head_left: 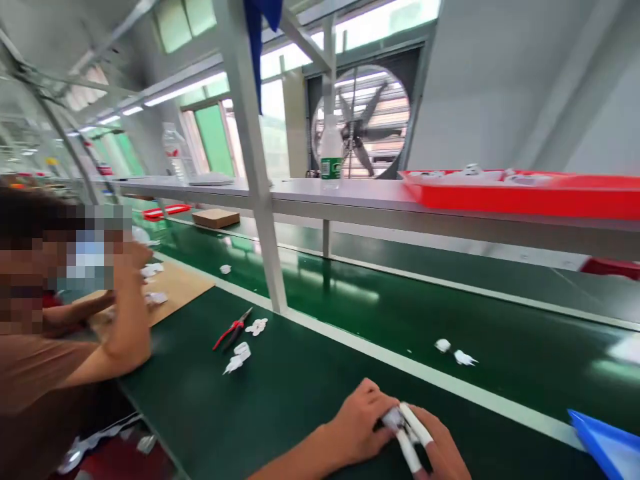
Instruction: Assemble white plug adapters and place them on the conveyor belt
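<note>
Low in the head view, my left hand (361,421) has its fingers closed round a small whitish part (393,419). My right hand (444,448) meets it from the right, its finger and thumb pinching at the same part. Two white tube-like shapes, apparently covers on that finger and thumb, run to the part. The part's form is blurred and mostly hidden by my fingers. Left of my hands, red-and-black pliers (234,329) lie on the dark green table (200,400). Small white pieces (257,327) and another white clump (237,358) lie beside them.
A co-worker (75,333) sits at the left, by a brown board (185,293) bearing white pieces. Loose white parts (465,359) lie on the green conveyor belt (350,300). A blue tray (607,447) is at lower right. The shelf holds a red tray (500,199) and a bottle (331,157); a post (257,167) stands ahead.
</note>
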Demonstrator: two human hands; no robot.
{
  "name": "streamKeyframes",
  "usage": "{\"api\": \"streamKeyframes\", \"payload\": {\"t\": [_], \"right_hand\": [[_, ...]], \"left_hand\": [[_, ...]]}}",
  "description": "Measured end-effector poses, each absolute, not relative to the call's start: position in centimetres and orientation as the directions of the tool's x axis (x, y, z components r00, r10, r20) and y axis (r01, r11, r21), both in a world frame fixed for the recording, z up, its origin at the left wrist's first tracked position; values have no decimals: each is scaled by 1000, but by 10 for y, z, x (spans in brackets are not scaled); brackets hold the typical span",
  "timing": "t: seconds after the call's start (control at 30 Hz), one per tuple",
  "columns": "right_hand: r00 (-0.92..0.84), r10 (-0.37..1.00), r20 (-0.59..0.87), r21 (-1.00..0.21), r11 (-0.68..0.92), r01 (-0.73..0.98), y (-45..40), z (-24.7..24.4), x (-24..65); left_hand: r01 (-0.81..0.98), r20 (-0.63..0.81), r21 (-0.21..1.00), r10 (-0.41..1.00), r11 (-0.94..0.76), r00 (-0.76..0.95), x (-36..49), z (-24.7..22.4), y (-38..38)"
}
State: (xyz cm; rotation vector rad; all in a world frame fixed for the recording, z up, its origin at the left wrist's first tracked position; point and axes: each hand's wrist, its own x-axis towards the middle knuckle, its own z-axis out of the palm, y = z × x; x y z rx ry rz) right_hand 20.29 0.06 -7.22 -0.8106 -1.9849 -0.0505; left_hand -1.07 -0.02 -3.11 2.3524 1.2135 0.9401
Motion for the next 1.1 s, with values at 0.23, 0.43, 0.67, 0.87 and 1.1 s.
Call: {"api": "streamKeyframes", "payload": {"t": [0.23,0.43,0.67,0.87,1.1], "right_hand": [[-238,621,747,-307,640,705,-5,-38,205],[-237,694,680,-369,603,708,-5,-45,204],[-359,781,512,-207,517,830,0,-49,198],[-364,857,365,-79,418,905,14,-46,198],[21,957,288,-96,7,995,-83,29,294]], "left_hand": [[733,372,598,922,-323,104,-43,-8,130],[813,338,572,934,-111,-111,-68,-8,180],[815,568,440,820,-377,73,-44,-17,147],[659,437,309,718,-686,542,41,-36,172],[741,336,273,783,-613,524,84,-34,201]]}}
